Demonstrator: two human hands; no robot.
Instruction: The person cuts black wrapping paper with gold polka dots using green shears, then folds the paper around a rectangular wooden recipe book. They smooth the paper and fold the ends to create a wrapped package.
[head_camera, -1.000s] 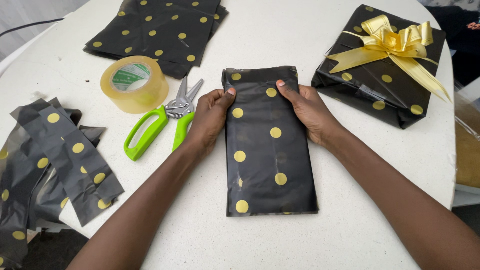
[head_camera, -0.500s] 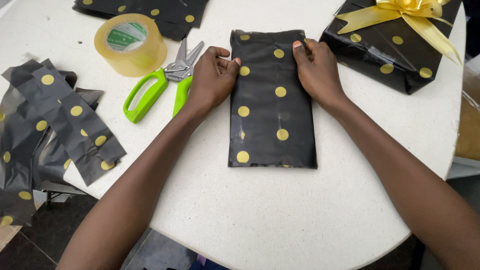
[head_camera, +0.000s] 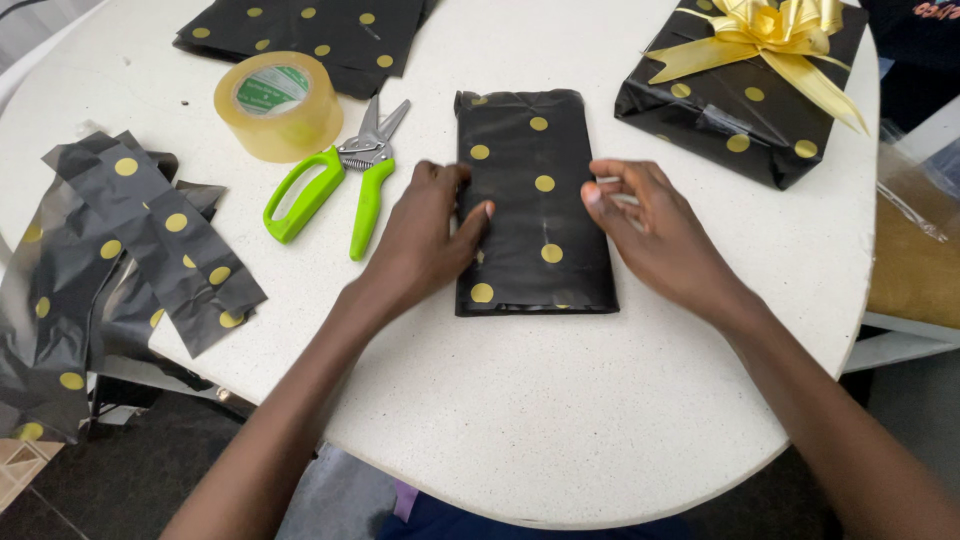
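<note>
Two hands flank the flat black parcel with gold dots (head_camera: 533, 205), which lies lengthwise at the middle of the white round table (head_camera: 560, 420). We see the left hand (head_camera: 425, 240) resting loosely open on the parcel's left edge, thumb laid across the paper, and the right hand (head_camera: 650, 225) at the right edge, fingers curled but clasping nothing. A second ago both hands pinched the far end; they have since slid toward the near end, which we judge as pressing the side folds flat. Beside the left hand lie green-handled scissors (head_camera: 340, 185) and a tape roll (head_camera: 278, 105); a finished ribboned gift (head_camera: 745, 90) sits beyond.
</note>
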